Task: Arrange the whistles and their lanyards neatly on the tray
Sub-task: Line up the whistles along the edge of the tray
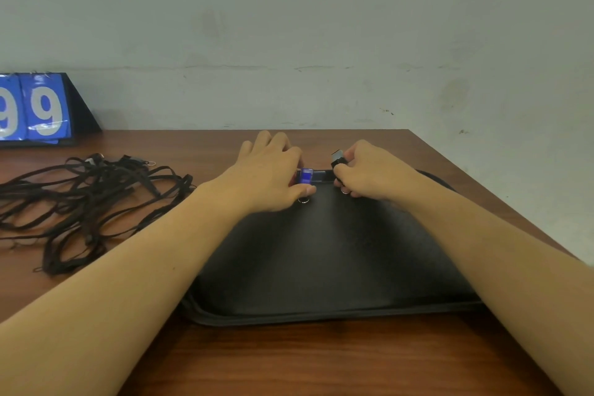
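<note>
A black tray (pixel 321 267) lies on the wooden table in front of me. Over its far edge, my left hand (pixel 273 170) grips a blue whistle (pixel 306 175) with a metal ring (pixel 303 200) hanging below it. My right hand (pixel 369 170) holds a black whistle (pixel 338 159) tilted upward, a small ring (pixel 345 191) under the fingers. The two hands are close together, the whistles a short gap apart. A tangled heap of black lanyards (pixel 86 202) lies on the table to the left of the tray, away from both hands.
A blue flip scoreboard (pixel 35 109) showing 9s stands at the back left against the wall. The table's right edge (pixel 482 190) runs diagonally close past the tray. Bare wood (pixel 321 360) lies between the tray and me.
</note>
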Demonstrator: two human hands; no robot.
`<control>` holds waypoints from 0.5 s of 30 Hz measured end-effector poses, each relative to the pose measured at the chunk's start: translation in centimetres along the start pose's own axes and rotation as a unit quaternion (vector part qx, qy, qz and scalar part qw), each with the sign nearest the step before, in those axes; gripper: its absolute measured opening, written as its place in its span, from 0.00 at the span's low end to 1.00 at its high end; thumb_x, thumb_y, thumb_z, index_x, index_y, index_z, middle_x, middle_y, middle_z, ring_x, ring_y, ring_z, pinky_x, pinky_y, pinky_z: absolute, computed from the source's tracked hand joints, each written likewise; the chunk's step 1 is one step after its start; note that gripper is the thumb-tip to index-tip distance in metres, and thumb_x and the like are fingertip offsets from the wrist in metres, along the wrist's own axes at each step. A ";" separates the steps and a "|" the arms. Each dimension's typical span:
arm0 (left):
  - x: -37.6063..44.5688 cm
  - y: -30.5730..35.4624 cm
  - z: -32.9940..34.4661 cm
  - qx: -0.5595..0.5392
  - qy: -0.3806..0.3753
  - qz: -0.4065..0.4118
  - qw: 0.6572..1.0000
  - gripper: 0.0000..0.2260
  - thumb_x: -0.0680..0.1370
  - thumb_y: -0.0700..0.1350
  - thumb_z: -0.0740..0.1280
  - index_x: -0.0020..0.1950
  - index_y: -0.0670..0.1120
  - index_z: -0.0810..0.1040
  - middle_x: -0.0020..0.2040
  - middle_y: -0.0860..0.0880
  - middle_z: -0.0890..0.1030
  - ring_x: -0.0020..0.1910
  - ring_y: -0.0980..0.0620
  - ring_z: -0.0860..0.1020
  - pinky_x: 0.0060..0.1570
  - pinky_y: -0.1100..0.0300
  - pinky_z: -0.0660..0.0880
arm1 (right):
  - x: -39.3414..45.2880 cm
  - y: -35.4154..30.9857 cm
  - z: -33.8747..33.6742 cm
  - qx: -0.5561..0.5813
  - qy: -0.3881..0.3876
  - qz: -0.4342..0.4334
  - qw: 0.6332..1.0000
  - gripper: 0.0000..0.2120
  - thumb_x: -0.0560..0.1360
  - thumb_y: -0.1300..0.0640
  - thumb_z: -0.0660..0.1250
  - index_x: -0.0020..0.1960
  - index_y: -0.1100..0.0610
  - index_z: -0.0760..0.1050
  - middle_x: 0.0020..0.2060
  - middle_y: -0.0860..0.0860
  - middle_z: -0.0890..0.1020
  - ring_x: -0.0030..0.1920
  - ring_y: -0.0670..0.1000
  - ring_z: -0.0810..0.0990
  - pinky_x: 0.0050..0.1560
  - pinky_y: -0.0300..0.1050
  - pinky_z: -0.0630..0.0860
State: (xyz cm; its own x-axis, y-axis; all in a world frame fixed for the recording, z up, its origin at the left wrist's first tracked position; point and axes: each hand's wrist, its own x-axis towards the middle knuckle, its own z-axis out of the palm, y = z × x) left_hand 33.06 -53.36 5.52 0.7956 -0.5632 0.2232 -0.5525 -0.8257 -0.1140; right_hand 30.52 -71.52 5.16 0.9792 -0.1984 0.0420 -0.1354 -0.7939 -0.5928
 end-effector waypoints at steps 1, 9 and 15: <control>0.0 0.0 0.0 -0.001 0.000 -0.003 1.000 0.25 0.79 0.64 0.63 0.69 0.51 0.71 0.69 0.48 0.70 0.68 0.47 0.65 0.64 0.48 0.66 | -0.2 -0.1 -0.1 0.007 -0.002 -0.002 1.000 0.19 0.81 0.51 0.62 0.67 0.61 0.69 0.46 0.54 0.85 0.47 0.53 0.85 0.55 0.54 0.82; -0.4 0.0 -0.2 -0.044 -0.029 0.017 0.998 0.21 0.83 0.59 0.58 0.77 0.61 0.64 0.76 0.55 0.67 0.72 0.47 0.62 0.66 0.43 0.60 | -2.2 -1.2 -0.8 0.077 -0.007 0.002 0.997 0.08 0.82 0.56 0.62 0.44 0.51 0.68 0.42 0.54 0.85 0.48 0.55 0.86 0.56 0.49 0.82; -0.3 -0.1 -0.5 -0.032 -0.043 0.003 0.999 0.20 0.82 0.61 0.59 0.74 0.59 0.68 0.72 0.53 0.71 0.71 0.46 0.63 0.64 0.44 0.60 | -2.3 -1.1 -0.8 0.084 -0.007 0.005 0.996 0.05 0.81 0.56 0.62 0.47 0.53 0.69 0.40 0.52 0.84 0.41 0.51 0.82 0.53 0.47 0.82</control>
State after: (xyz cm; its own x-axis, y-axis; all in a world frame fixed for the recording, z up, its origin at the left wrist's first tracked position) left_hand 32.77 -53.07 5.96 0.8094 -0.5705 0.1393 -0.5692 -0.8205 -0.0528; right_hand 28.31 -70.66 6.33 0.9803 -0.1960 0.0253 -0.1181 -0.6838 -0.7200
